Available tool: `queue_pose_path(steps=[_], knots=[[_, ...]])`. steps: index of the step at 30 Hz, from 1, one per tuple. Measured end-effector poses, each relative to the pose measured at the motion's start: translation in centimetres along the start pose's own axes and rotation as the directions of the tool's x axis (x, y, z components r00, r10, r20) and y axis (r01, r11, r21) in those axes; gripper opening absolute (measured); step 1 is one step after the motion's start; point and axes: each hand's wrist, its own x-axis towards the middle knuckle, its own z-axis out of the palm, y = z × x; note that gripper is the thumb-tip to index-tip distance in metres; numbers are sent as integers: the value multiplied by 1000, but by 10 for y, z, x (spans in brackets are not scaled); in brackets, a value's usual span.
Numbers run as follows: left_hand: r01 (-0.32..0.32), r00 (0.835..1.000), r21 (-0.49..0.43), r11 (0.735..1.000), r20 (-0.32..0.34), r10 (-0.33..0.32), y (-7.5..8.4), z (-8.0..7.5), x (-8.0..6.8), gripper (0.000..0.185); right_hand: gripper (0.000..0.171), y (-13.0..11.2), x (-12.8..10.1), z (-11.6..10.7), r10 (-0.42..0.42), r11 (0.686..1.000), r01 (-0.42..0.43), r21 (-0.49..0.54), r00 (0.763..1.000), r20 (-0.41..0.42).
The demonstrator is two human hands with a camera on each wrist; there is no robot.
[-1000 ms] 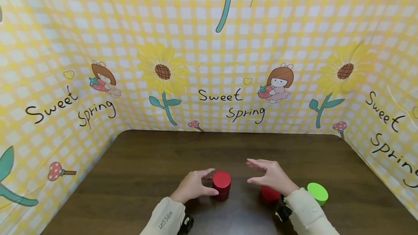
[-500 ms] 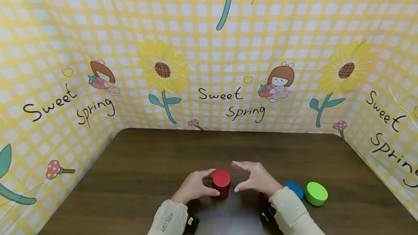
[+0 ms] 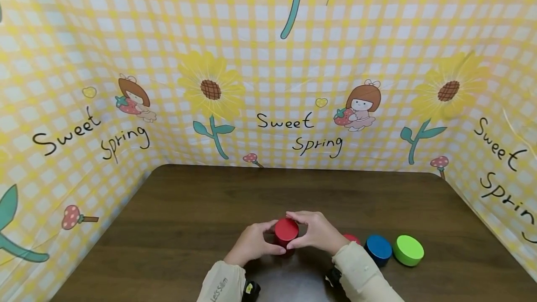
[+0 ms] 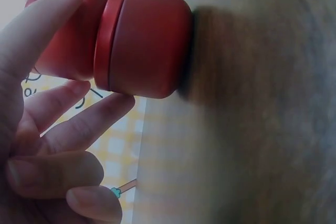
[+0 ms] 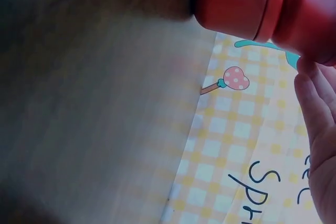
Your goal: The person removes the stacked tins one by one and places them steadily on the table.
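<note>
Two red round tins stand one on top of the other near the middle of the table; the upper tin (image 3: 286, 229) mostly covers the lower tin (image 4: 152, 43) in the head view. My left hand (image 3: 253, 245) grips the stack from the left, thumb at the near side of the upper tin and fingers behind. From the right, my right hand (image 3: 317, 233) pinches the upper tin between thumb and fingers. In the right wrist view, its fingers (image 5: 315, 93) meet the upper tin's side, while its thumb is out of sight.
Right of the stack, a third red tin (image 3: 351, 238) is partly hidden by my right wrist. Beside it sit a blue tin (image 3: 379, 250) and a lime-green tin (image 3: 409, 250) on the dark wooden table (image 3: 189, 199). A checked cloth (image 3: 285, 69) hangs behind and at both sides.
My right hand has moved left from above the third red tin to the stack, uncovering the blue tin. The left hand has stayed at the stack and closed in slightly.
</note>
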Motion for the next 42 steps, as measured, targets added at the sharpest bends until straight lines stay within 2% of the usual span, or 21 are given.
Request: queue_pose_path(steps=[11, 16, 21, 31, 42], knots=[[8, 1000, 0, 1000, -6, -8, 0, 4, 1, 61, 66, 0, 1, 3, 43, 999, -43, -1, 999, 1], [1, 1000, 7, 1000, 8, -1, 0, 4, 3, 62, 65, 0, 2, 4, 30, 999, -30, -18, 999, 12], [9, 999, 17, 1000, 37, -10, 0, 6, 5, 56, 66, -1, 4, 3, 44, 998, -43, -44, 998, 38], [28, 999, 25, 999, 28, -28, -1, 7, 6, 42, 66, -2, 6, 3, 71, 996, -66, -67, 995, 71], [41, 998, -14, 999, 47, -41, -3, 7, 7, 37, 54, -4, 7, 2, 90, 995, -87, -43, 993, 78]])
